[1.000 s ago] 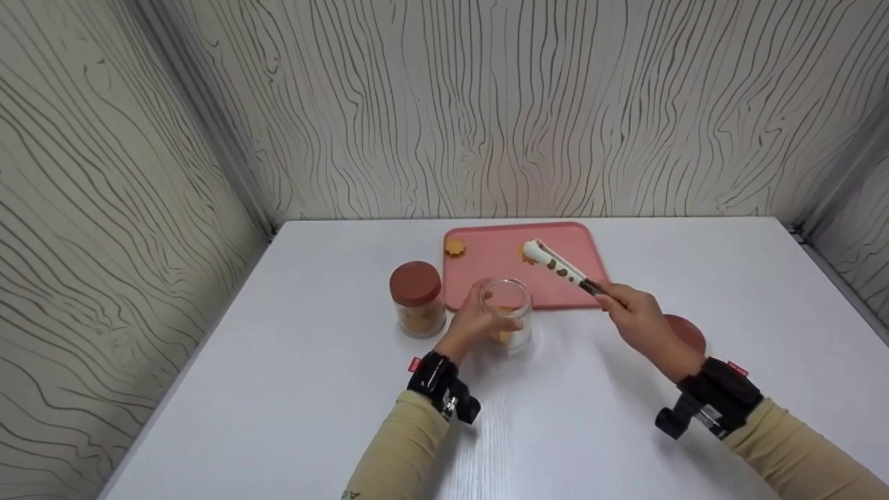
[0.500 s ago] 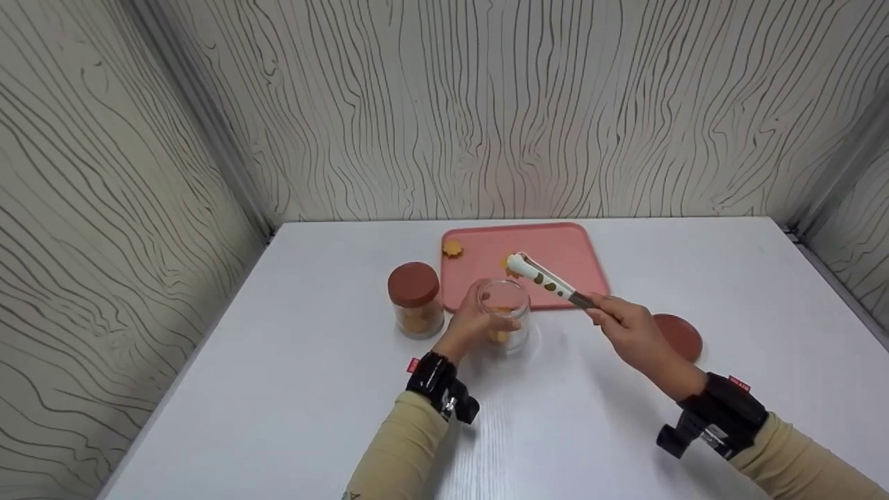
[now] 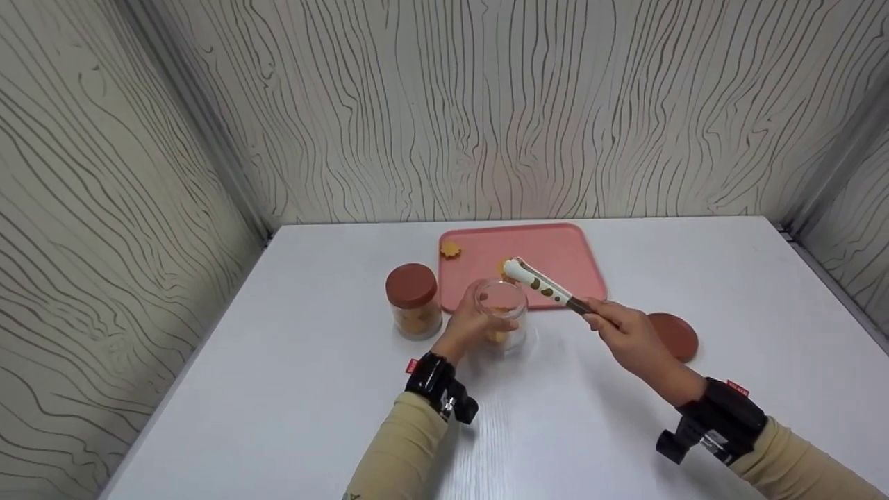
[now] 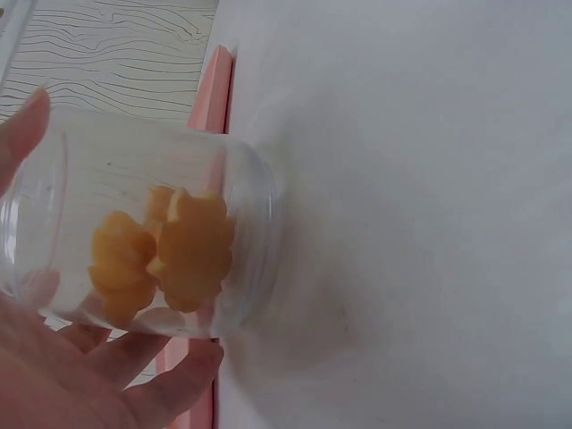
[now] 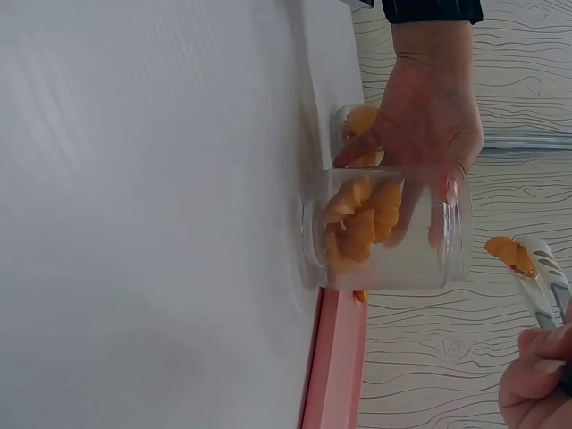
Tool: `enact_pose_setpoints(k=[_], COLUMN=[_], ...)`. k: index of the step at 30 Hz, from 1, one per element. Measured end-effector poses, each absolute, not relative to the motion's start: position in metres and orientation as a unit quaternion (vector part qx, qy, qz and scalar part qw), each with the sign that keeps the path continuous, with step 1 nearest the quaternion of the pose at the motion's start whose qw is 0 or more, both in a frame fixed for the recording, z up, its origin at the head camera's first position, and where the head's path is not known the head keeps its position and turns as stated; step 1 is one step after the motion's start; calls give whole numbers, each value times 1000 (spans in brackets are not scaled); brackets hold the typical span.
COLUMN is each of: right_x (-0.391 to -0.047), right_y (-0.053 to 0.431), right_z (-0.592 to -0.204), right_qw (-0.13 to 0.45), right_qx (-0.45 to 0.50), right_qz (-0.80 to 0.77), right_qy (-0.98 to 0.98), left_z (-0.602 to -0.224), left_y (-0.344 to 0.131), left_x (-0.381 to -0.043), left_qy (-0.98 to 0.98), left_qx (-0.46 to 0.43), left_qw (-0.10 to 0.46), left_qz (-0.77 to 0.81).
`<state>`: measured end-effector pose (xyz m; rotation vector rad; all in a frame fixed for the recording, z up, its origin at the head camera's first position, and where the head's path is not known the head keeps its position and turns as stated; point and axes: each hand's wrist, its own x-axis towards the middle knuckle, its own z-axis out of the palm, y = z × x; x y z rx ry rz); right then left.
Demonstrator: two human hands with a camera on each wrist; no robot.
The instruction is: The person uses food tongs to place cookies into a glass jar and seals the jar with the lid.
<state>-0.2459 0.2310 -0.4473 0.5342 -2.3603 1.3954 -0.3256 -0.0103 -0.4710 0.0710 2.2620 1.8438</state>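
My left hand [image 3: 471,325] grips a lidless clear jar [image 4: 134,165] standing upright on the table, thumb on one side and fingers on the other. Several scalloped yellow-orange cookies [image 4: 195,250] lie at the jar's bottom. My right hand [image 3: 630,339] holds spotted white tongs [image 3: 540,282] by their dark end. One more scalloped cookie [image 5: 509,254] sits pinched in the tongs' tips, above the level of the jar's mouth, as the right wrist view shows. From the head view, the tips are just beyond the jar's far right rim, over the pink tray [image 3: 555,246].
Left of my left hand stands a second jar [image 3: 417,321] with a red-brown lid [image 3: 412,285] on and cookies inside. A loose red-brown lid [image 3: 675,336] lies on the table beside my right hand. A single cookie [image 3: 450,249] rests in the tray's far left corner.
My right hand has brought the tongs and the pinched cookie left and nearer, from over the tray towards the jar's mouth. The left hand keeps its hold on the jar.
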Motion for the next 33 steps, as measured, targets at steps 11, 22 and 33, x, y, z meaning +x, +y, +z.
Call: enact_pose_setpoints(k=[11, 22, 33], right_x=[-242, -243, -240], right_y=[228, 227, 225], right_z=[-448, -456, -455], right_qw=[159, 174, 148], right_qx=[186, 193, 181], right_qz=[500, 500, 510], right_qy=[-831, -826, -828], left_z=[-471, -470, -470], left_y=[-11, -8, -8], left_x=[-326, -326, -326], left_qy=[776, 789, 785], left_qx=[29, 4, 5], left_qw=[114, 123, 121], left_qz=[619, 602, 607])
